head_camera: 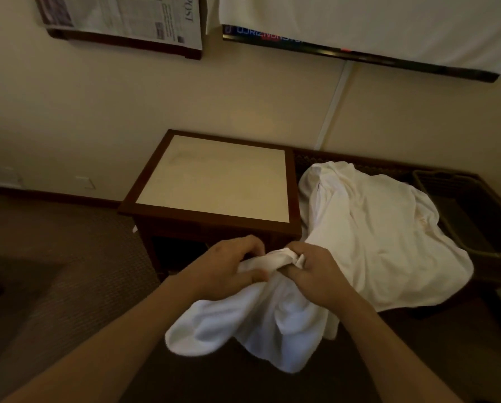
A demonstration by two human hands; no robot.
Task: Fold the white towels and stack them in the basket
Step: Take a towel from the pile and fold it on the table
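Both hands hold one white towel [260, 324] in the air in front of me. My left hand [228, 266] grips its bunched top edge from the left, and my right hand [316, 271] pinches the same edge from the right. The rest of the towel hangs down crumpled below the hands. A heap of more white towels [371, 228] lies to the right on a dark low bench. Behind that heap stands a dark basket [447, 181], partly hidden by the towels; I cannot see what it holds.
A square side table [144, 196] with a dark wooden frame and a pale top stands against the wall, just beyond my hands. Brown carpet [54, 257] covers the floor at left. A framed newspaper [121, 21] and a cloth-draped screen [359, 50] hang on the wall.
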